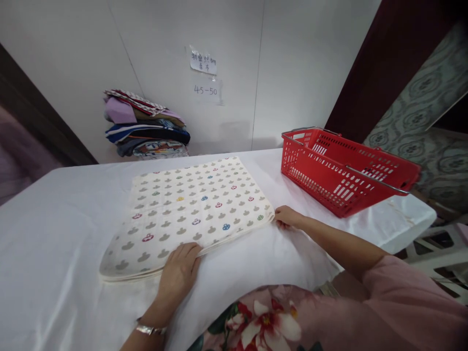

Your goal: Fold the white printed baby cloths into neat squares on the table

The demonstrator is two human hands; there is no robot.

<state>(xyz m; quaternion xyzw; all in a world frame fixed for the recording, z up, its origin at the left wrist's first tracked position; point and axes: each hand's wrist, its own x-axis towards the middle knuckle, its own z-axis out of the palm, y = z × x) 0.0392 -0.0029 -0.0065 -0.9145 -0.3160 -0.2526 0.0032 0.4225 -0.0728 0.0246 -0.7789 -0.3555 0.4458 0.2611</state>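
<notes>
Grip, right hand (287, 217): fingers closed on the near right corner of one folded patterned cloth (197, 204), flat on the white-covered worktop (66, 209). Left hand (181, 268): laid over the near edge, hold beneath unclear from where I stand; best worked with layers flush, edge evenly taut.

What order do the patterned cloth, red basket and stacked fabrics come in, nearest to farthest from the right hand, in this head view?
1. Patterned cloth: its near right corner is in the right hand.
2. Red basket: to the right, just beyond.
3. Stacked fabrics: far back, left.
</notes>
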